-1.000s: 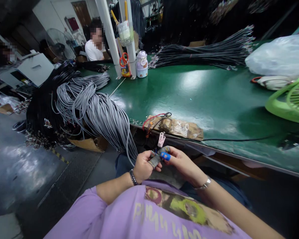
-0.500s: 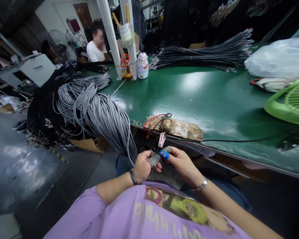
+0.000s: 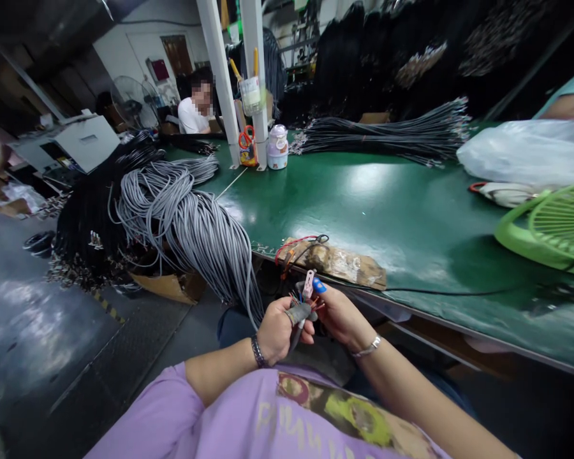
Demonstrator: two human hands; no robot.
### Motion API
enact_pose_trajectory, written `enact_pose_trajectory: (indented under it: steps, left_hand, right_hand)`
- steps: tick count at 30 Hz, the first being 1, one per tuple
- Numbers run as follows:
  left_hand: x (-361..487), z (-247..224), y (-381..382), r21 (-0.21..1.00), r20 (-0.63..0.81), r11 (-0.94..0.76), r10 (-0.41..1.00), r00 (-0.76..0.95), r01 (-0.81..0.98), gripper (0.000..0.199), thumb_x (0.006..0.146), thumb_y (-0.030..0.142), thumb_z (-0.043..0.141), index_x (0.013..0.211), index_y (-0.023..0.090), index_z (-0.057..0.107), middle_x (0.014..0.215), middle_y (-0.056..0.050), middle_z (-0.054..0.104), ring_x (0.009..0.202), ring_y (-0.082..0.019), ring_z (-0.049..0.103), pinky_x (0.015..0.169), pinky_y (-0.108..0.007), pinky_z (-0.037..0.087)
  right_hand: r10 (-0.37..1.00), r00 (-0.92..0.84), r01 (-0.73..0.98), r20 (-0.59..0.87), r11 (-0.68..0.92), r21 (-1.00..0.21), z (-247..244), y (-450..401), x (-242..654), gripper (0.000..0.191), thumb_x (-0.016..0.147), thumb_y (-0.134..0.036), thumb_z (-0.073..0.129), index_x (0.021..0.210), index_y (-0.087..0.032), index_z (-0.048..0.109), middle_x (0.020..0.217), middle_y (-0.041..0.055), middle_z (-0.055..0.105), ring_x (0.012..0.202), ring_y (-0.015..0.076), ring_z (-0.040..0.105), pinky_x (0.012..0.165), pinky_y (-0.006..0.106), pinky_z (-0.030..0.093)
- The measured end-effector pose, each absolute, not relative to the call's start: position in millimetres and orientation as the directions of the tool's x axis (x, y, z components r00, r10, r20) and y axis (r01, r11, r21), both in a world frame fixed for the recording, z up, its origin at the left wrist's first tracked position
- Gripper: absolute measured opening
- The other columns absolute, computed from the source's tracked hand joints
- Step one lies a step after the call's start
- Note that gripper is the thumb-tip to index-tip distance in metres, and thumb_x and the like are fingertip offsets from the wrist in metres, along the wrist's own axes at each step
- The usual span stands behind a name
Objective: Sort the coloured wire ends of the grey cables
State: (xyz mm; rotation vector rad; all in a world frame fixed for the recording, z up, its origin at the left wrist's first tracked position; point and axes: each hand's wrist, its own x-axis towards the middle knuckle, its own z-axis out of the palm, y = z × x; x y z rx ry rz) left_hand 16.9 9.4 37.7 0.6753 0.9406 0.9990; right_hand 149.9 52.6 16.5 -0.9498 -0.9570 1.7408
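My left hand (image 3: 276,328) is closed around a grey cable (image 3: 296,336), its taped thumb lying along the top. Thin coloured wires (image 3: 296,297) fan out from the cable's stripped end. My right hand (image 3: 340,315), with a blue cover on the thumb, meets the left at this end, and reddish wires (image 3: 318,303) show between its fingers. Its exact grip is partly hidden. Just beyond the fingertips, at the bench edge, stands a small pink clip-like piece (image 3: 309,283), close to the right thumb.
A worn wooden block (image 3: 344,262) with red and black leads lies on the green bench (image 3: 387,210). Grey cables (image 3: 186,204) hang over its left side. Farther back are a black cable bundle (image 3: 382,137) and a lidded bottle (image 3: 277,148). A green fan (image 3: 521,236) stands right.
My right thumb has risen and moved up beside the pink piece, and reddish wires now show by the right fingers. My left hand keeps its hold. The view has tilted slightly upward.
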Motion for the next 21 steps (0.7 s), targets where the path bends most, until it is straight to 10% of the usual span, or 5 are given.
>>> enact_pose_trajectory:
  steps: [4, 11, 21]
  left_hand:
    - [18, 36, 11, 0.823, -0.357, 0.418, 0.907, 0.224, -0.384, 0.04, 0.064, 0.047, 0.074, 0.073, 0.011, 0.059, 0.051, -0.002, 0.059, 0.036, -0.009, 0.051, 0.037, -0.019, 0.042]
    - [19, 33, 14, 0.818, -0.36, 0.421, 0.906, 0.222, -0.392, 0.039, 0.066, 0.046, 0.073, 0.073, 0.011, 0.059, 0.05, -0.001, 0.059, 0.035, -0.009, 0.051, 0.036, -0.018, 0.041]
    - [17, 27, 10, 0.818, -0.362, 0.424, 0.905, 0.224, -0.388, 0.04, 0.064, 0.047, 0.075, 0.073, 0.012, 0.057, 0.05, -0.001, 0.06, 0.036, -0.01, 0.052, 0.036, -0.018, 0.041]
  right_hand:
    - [0.99, -0.039, -0.262, -0.138, -0.144, -0.954, 15, 55, 147, 0.047, 0.071, -0.064, 0.066, 0.064, -0.018, 0.059, 0.057, -0.0008, 0.054, 0.052, 0.0115, 0.041, 0.051, 0.026, 0.032]
    - [0.905, -0.266, -0.544, -0.333, -0.426, -0.723, 20, 66, 140, 0.05, 0.065, -0.066, 0.07, 0.069, -0.017, 0.065, 0.063, 0.0035, 0.062, 0.056, 0.0149, 0.052, 0.055, 0.028, 0.042]
    - [0.906, -0.262, -0.632, -0.333, -0.422, -0.65, 13, 61, 139, 0.048, 0.066, -0.065, 0.07, 0.073, -0.018, 0.064, 0.068, 0.0029, 0.063, 0.057, 0.0133, 0.052, 0.052, 0.025, 0.044]
